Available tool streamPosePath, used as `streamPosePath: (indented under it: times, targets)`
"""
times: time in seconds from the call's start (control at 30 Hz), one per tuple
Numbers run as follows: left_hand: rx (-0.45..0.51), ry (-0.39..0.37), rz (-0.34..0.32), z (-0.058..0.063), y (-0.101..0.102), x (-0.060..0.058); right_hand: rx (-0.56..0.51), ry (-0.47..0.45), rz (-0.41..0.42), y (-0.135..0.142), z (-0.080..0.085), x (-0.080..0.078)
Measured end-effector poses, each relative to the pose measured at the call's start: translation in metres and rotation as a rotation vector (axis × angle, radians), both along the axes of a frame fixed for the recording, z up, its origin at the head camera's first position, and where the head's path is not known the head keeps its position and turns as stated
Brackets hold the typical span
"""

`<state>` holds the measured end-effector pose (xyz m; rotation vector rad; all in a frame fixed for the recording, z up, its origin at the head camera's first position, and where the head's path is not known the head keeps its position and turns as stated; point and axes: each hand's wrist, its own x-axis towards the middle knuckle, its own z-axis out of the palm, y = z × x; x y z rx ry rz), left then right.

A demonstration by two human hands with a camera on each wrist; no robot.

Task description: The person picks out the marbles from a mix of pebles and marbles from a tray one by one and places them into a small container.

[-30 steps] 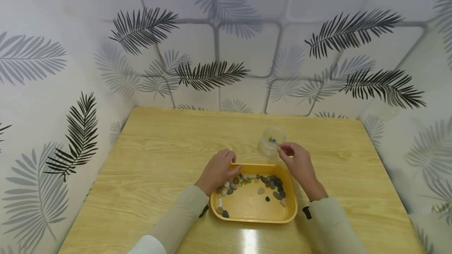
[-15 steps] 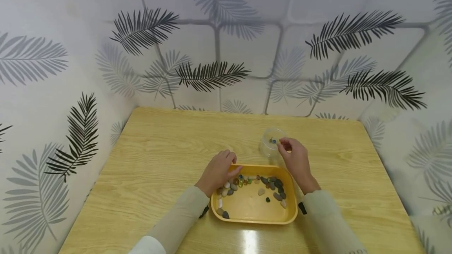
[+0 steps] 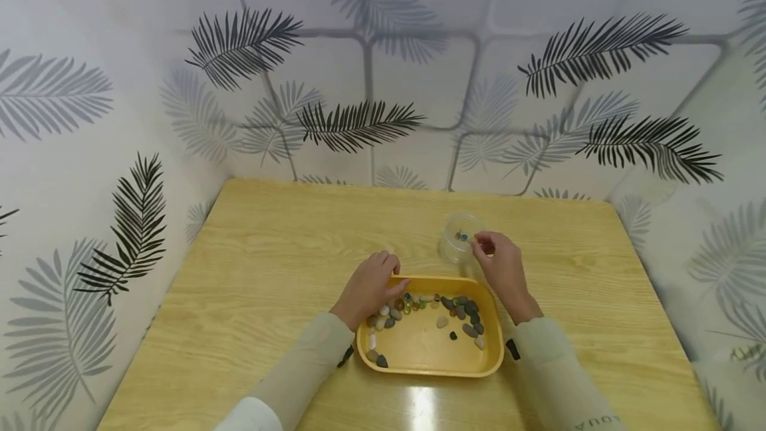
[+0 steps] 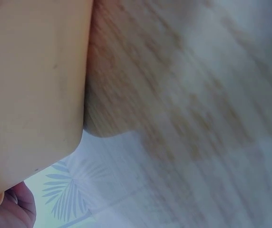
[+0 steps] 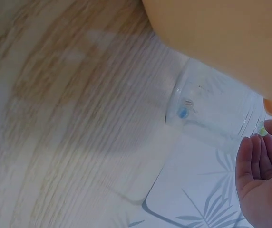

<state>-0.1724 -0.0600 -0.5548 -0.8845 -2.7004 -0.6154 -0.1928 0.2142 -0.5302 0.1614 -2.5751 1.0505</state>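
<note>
A yellow plastic tray (image 3: 431,374) holds pebbles and glass marbles. My left hand (image 3: 366,290) grips its far left rim, thumb inside and fingers over the outside. Just beyond the tray stands a clear round jar (image 3: 453,250), with a blue marble (image 5: 183,112) and another small marble (image 5: 189,102) at its bottom in the right wrist view. Beside the jar's mouth, my right hand (image 3: 504,277) pinches a green-yellow marble (image 5: 262,129) between thumb and fingertips. The head view barely shows that marble.
Grey pebbles (image 3: 471,311) line the tray's right side, and pale pebbles (image 3: 383,318) lie at its left. Both stand on a wooden table (image 3: 269,251). A leaf-patterned wall (image 3: 413,158) rises behind the table's far edge.
My right hand has shifted slightly, its wrist moving left, while its fingertips stay by the jar's mouth. My left hand and the tray hold nearly still.
</note>
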Motion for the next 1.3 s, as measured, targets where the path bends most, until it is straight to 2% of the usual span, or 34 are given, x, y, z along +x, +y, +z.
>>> streamPosePath:
  times: [0.37, 0.7, 1.07, 1.3]
  targets:
    - [0.004, -0.006, -0.002, 0.001, -0.001, 0.002, 0.019, -0.023, 0.05, 0.003, 0.001, -0.001]
    - [0.01, -0.019, 0.003, 0.001, -0.001, 0.002, 0.01, -0.035, 0.05, 0.003, 0.003, 0.0]
    - [-0.003, -0.031, 0.011, 0.001, 0.0, 0.002, 0.032, 0.0, 0.035, 0.005, 0.006, 0.001]
    - [0.012, -0.021, 0.003, 0.001, 0.0, 0.002, 0.018, 0.035, 0.054, 0.006, 0.014, 0.007]
